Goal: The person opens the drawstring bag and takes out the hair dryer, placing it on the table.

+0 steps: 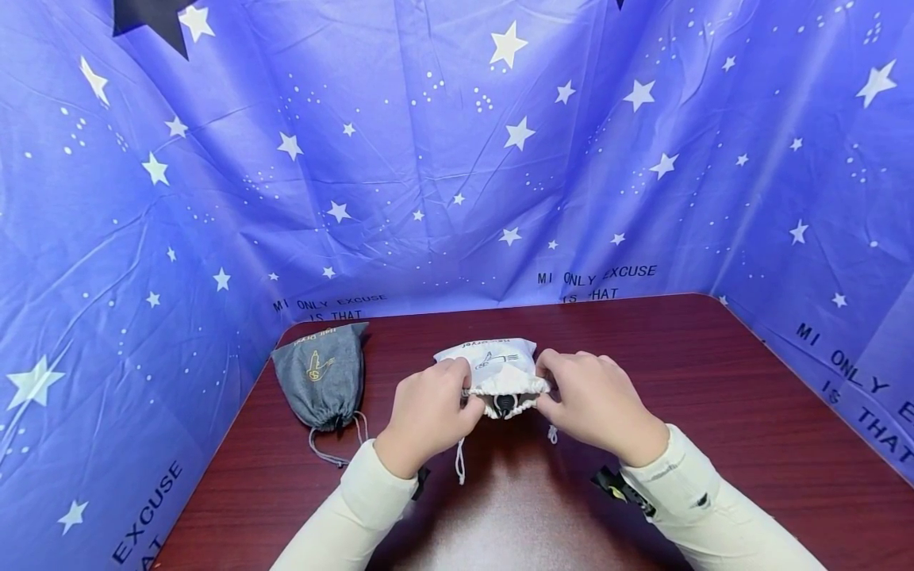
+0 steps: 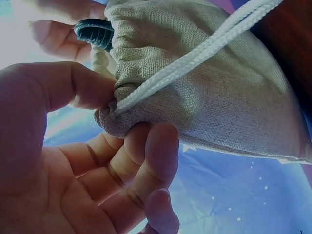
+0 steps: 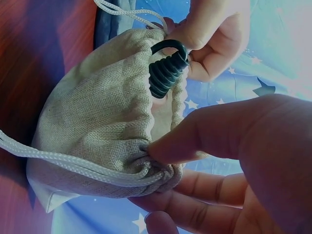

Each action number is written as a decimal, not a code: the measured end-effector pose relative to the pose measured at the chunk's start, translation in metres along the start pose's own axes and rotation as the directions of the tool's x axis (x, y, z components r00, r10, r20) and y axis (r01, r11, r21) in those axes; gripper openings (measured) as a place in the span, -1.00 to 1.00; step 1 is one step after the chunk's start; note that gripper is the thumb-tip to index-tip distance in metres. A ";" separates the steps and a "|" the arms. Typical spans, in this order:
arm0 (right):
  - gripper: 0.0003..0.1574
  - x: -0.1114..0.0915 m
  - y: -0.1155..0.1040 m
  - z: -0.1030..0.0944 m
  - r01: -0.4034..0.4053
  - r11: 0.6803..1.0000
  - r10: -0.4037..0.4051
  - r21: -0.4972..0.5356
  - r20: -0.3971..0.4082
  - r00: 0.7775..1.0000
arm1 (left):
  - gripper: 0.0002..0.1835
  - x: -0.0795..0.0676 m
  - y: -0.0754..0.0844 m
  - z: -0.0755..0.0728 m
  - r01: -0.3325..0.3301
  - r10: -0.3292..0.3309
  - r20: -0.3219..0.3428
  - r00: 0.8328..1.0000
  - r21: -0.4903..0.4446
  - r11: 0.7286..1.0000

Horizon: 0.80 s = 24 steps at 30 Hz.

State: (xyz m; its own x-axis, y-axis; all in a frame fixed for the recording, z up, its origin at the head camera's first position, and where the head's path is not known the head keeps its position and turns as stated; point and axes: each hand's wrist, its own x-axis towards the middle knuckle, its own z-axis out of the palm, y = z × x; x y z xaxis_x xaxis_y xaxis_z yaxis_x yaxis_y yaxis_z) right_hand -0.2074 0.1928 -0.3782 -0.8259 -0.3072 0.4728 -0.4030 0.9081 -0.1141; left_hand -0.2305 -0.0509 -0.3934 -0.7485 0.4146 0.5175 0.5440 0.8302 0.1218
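While both hands pinch the white bag, the head view alone shows its print. A ribbed piece protrudes.

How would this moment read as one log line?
left hand: pinches white bag; right hand: pinches its other side; mouth: open, black part showing; gray bag: on table

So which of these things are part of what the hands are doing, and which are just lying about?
Part of it:
white drawstring bag, mouth open
left hand and right hand, each pinching the bag's mouth
black ribbed thing in the mouth

Apparently just lying about:
gray drawstring bag, untouched
starry cloth, backdrop only
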 end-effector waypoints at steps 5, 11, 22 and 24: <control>-0.76 0.000 0.001 -0.001 -0.003 1.000 0.003 -0.001 0.005 1.000 | -0.83 0.000 0.000 -0.001 0.006 -0.006 0.002 1.000 0.004 1.000; -0.76 0.000 0.002 -0.002 -0.011 1.000 0.011 0.001 0.010 1.000 | -0.84 0.000 -0.001 -0.004 0.017 -0.017 0.007 1.000 -0.002 1.000; -0.76 0.001 0.003 -0.002 -0.023 1.000 0.023 0.000 0.026 0.999 | -0.83 0.001 -0.001 -0.006 0.030 -0.030 0.017 0.999 -0.004 1.000; -0.77 0.001 0.003 -0.002 -0.024 1.000 0.024 -0.002 0.027 0.999 | -0.83 0.001 -0.001 -0.006 0.033 -0.033 0.020 0.999 -0.002 0.999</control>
State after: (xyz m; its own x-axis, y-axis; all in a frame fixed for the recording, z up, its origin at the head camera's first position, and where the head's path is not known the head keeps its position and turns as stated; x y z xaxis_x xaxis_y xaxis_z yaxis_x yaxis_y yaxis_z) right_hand -0.2084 0.1963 -0.3761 -0.8454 -0.2930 0.4466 -0.3827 0.9155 -0.1238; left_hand -0.2296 -0.0537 -0.3879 -0.7734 0.3946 0.4961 0.5201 0.8425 0.1407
